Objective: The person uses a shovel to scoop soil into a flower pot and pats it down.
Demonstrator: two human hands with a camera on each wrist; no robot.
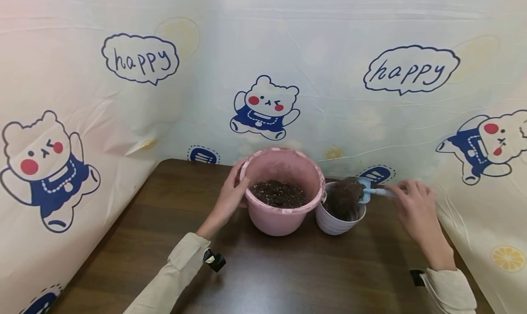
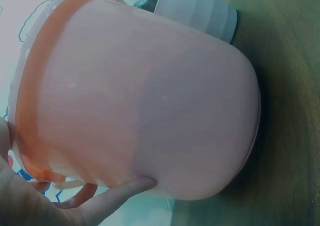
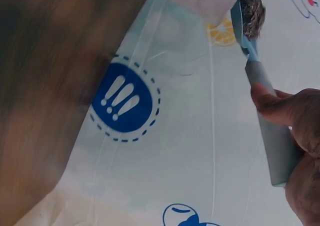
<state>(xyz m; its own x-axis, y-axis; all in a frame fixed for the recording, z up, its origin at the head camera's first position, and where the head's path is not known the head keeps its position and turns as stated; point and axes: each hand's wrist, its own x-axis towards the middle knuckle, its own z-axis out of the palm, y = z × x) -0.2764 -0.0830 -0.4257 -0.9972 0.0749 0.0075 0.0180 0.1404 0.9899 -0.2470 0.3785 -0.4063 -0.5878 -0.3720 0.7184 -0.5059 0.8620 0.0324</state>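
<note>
A pink plastic bucket-like pot with dark soil in it stands on the table. My left hand grips its left side, thumb at the rim and fingers lower on the wall, as the left wrist view shows. Touching or very near its right side is a smaller white pot. Above that pot's mouth, a small trowel with a light blue blade carries a clump of dark soil. My right hand holds the trowel by its grey-blue handle.
The dark wooden table ends close behind the pots. A pale printed cloth with bears and "happy" bubbles hangs at the back and on both sides. Each wrist wears a black band device, such as the left one.
</note>
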